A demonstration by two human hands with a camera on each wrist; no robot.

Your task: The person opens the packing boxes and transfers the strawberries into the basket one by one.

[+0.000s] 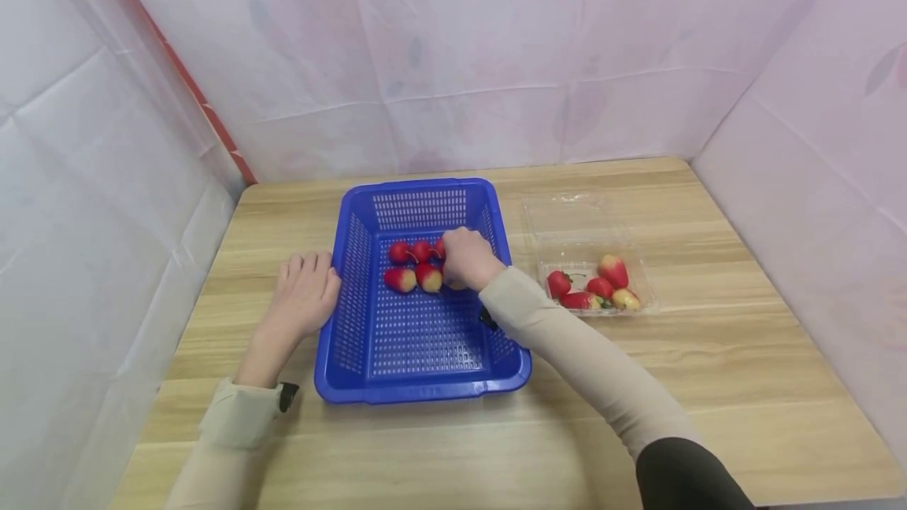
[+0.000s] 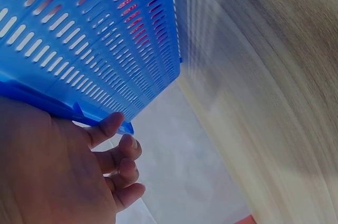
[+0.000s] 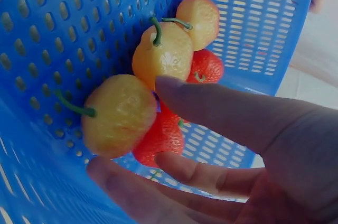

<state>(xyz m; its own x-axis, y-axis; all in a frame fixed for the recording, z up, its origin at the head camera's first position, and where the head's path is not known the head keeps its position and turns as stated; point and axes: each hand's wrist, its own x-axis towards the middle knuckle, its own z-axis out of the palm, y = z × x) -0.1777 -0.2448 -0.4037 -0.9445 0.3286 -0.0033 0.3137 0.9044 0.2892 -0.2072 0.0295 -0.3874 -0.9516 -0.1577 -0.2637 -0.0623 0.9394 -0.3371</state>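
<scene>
Blue basket [image 1: 422, 393] on the counter [image 1: 708, 321], left of centre. Inside, across its far half, two rows: red fruits [image 1: 399, 252] farther off, red-and-yellow fruits [image 1: 400, 280] nearer, stems green. The perforated basket floor shows from the nearer row to the near wall.

Right hand [image 1: 470, 258] reaches in over the right rim, above the right end of both rows. Fingers [image 3: 119, 184] apart and loosely bent about the rightmost red-and-yellow fruit, thumb straight over the fruits; no firm grip seen. Basket's right wall stands just beside this fruit.

Left hand [image 1: 306, 293] at the left rim, thumb touching it, other fingers relaxed outside.

A strip of counter separates basket from clear container [image 1: 560, 254] to the right, its lid folded back to the far side; mixed fruits [image 1: 613, 271] lie along its near and right parts. Wood shows widely right of the container, more narrowly left of the basket.

Counter pale, straight-grained. Floral sheeting [image 1: 468, 30] lines left, far and right sides; red strip [image 1: 191, 85] at the far-left corner.
</scene>
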